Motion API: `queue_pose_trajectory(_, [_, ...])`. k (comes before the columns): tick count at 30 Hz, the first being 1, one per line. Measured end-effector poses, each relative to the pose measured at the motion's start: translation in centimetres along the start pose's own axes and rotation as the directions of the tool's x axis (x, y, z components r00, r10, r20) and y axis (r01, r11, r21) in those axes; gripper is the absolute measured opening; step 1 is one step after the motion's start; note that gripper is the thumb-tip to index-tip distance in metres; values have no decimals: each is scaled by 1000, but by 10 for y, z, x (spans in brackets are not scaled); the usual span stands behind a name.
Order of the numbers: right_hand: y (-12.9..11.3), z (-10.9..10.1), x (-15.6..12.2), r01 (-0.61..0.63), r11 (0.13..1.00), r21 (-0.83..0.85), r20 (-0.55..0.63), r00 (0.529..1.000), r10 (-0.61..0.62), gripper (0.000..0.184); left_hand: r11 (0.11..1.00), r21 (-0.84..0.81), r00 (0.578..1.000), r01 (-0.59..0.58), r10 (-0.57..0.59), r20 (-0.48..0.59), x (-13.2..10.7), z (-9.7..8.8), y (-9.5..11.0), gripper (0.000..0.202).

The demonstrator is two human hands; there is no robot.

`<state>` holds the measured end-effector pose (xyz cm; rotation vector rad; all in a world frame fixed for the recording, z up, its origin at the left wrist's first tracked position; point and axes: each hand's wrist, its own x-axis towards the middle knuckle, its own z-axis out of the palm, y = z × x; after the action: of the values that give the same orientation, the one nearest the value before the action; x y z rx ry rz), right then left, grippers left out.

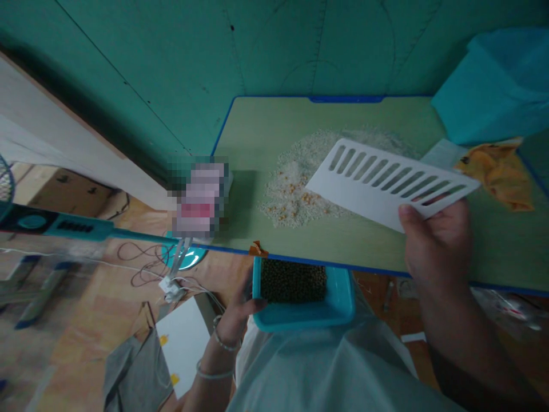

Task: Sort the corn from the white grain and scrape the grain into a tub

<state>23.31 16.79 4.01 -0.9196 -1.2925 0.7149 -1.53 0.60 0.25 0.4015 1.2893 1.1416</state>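
Observation:
My right hand [433, 246] is closed on the near edge of a white slotted card [386, 183], held tilted over the green tabletop [300, 240]. Under and left of the card lies a heap of white grains mixed with a few yellow kernels [295, 183]. My left hand [238, 317] grips the left side of a small teal tray [338, 303] full of dark green beans [294, 280]. The tray is held just below the table's near blue edge, against my lap.
A teal bag [497, 86] and an orange cloth [501, 171] sit at the table's right end. A blurred pink-and-white object [199, 197] stands at the left corner. A teal fan [55, 226], cables and white papers [184, 337] lie on the floor to the left.

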Motion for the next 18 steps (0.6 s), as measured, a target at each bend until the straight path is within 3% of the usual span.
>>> queue_pose_trajectory(8, [-11,2,-10,-45,995,92,25,999,43,43,1000,-16,999,11,-11,45,0,-1,-2,59])
queue_pose_trajectory(18, [-18,0,-26,-219,971,93,150,967,204,32,1000,14,999,3,-4,41,0,-6,-6,59])
